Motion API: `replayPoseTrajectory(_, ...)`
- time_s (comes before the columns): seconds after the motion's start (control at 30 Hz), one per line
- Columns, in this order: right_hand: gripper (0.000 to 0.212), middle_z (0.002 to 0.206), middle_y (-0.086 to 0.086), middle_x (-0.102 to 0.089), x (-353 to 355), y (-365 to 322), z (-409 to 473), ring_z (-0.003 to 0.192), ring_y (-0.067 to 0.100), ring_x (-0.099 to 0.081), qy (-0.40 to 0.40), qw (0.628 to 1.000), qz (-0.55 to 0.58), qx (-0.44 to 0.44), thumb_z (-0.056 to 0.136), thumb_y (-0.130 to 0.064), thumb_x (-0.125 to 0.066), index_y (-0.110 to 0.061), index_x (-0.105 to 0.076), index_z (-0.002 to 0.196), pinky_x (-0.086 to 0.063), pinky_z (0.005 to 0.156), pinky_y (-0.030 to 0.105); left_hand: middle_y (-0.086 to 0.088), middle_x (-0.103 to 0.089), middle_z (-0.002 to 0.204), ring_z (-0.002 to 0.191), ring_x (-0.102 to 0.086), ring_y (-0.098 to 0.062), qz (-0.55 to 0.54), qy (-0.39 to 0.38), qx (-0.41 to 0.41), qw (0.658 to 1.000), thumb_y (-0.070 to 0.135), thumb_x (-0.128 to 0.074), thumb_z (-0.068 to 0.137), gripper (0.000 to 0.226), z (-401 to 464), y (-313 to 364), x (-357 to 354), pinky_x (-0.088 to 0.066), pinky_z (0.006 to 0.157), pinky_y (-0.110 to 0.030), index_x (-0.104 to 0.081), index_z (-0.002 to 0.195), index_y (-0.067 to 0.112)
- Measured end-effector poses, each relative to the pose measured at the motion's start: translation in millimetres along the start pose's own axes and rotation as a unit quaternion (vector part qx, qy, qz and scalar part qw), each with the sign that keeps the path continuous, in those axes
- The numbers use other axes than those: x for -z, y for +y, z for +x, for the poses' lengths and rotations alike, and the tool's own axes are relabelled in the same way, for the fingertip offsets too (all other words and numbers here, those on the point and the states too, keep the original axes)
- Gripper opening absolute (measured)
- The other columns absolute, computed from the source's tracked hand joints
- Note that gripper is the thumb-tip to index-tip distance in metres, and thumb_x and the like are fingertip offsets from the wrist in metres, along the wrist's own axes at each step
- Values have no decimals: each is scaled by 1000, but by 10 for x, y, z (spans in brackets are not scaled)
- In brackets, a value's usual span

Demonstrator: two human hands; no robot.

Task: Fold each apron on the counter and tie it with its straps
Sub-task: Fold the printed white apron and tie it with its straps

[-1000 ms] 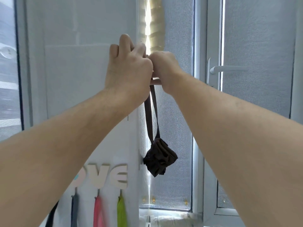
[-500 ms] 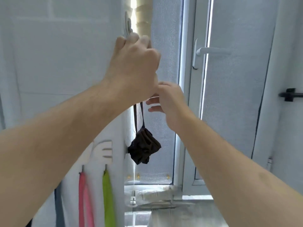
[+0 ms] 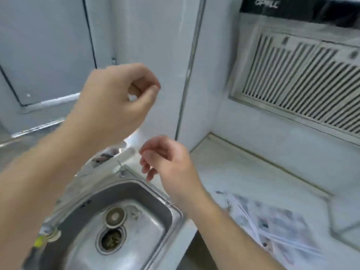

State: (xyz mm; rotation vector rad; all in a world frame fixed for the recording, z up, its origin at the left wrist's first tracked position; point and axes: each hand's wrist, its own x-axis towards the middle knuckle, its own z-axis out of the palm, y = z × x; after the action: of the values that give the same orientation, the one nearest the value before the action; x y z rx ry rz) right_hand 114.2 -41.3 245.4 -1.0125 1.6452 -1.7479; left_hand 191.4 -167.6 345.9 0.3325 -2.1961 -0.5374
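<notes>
Grip: your left hand (image 3: 115, 102) and right hand (image 3: 171, 162) hang with fingers loosely curled, holding nothing.
Apron: not in view.
Hard to make out: motion blur smears both hands.
Pose: left raised, right lower, above the steel sink (image 3: 167, 209).
Room: pale marble-patterned counter (image 3: 243, 176) lies right, under the slatted range hood (image 3: 303, 82).
</notes>
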Motion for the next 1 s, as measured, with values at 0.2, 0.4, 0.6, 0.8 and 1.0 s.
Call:
replayPoseTrajectory(0.2, 19, 81, 9, -70, 1838, 1372, -806, 69, 19, -66, 155, 956, -88, -232, 93, 2, -55, -13, -67, 93, -54, 58, 36, 15, -74, 85, 81, -72, -7, -95, -81, 45, 991, 17, -64, 97, 13, -256, 409, -1605, -53, 80, -20, -74, 99, 26)
replayPoseTrajectory(0.4, 24, 110, -4, -70, 3758, 2949, -1586, 99, 21, -68, 186, 835, -286, -432, 93, -29, -56, -25, -60, 116, -53, 84, 36, 9, -76, 85, 80, -72, -10, -113, -139, 132, 975, 16, -65, 100, 11, -438, 809, -3216, -53, 80, -22, -75, 102, 21)
replayPoseTrajectory(0.6, 62, 127, 14, -55, 4225, 3865, -1605, 119, 35, -58, 144, 775, -423, -446, 93, -53, -64, -11, -47, 135, -50, 93, 39, 8, -75, 81, 80, -73, -9, -117, -158, 222, 955, 18, -64, 100, 13, -546, 965, -4140, -58, 83, -32, -74, 99, 26)
replayPoseTrajectory(0.8, 8, 95, 0, -65, 4395, 3848, -1400, 90, 29, -61, 120, 817, -443, -348, 100, -25, -53, -23, -58, 94, -46, 66, 36, 12, -75, 80, 79, -72, -6, -107, -209, 271, 933, 19, -64, 99, 16, -553, 1029, -4561, -54, 73, -21, -74, 93, 29)
replayPoseTrajectory(1.0, 32, 75, -8, -52, 4747, 3134, -1165, 74, 11, -52, 121, 890, -355, -260, 97, -26, -67, -30, -51, 70, -44, 69, 35, 18, -69, 91, 79, -65, 1, -13, -382, 173, 908, 17, -62, 98, 24, -664, 957, -4963, -50, 67, -22, -70, 99, 39)
